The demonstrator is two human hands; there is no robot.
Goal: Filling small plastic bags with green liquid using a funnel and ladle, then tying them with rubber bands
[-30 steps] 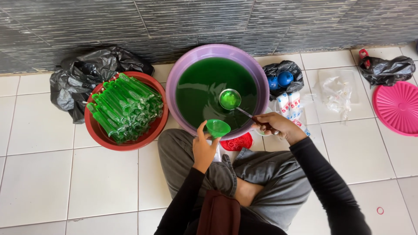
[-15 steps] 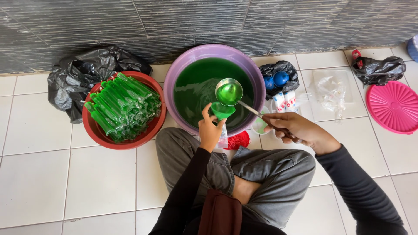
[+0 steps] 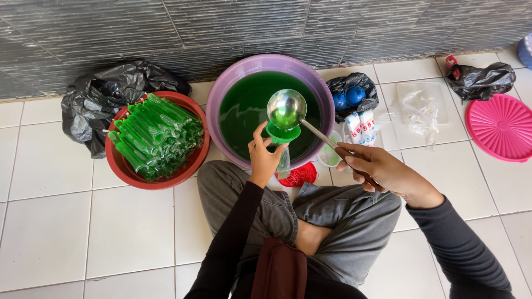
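Two hands are busy over the purple basin (image 3: 233,83). My right hand (image 3: 377,169) has drawn back to the right since the earlier frame, its fingers curled round the thin metal handle of the steel ladle (image 3: 286,109), whose round shiny bowl now hangs right above the green funnel (image 3: 283,134) instead of out over the middle of the liquid. My left hand (image 3: 264,158) has stayed near the basin's near rim, thumb and fingers pinching the funnel's neck together with the mouth of a clear, limp plastic tube bag (image 3: 284,163) that hangs below it.

Smooth dark green liquid fills the basin, glossy with reflections. Left of it sits a red round plastic bowl (image 3: 119,166) heaped with long, slim, filled green tube bags (image 3: 155,135), packed side by side. A crumpled black plastic bag (image 3: 105,94) lies at the far left against the dark ribbed wall. Right of the basin, another black bag (image 3: 354,83) holds blue balls, and a ridged pink round lid (image 3: 501,127) rests on the white tiled floor at the far right. My grey trousers are creased across my folded legs.
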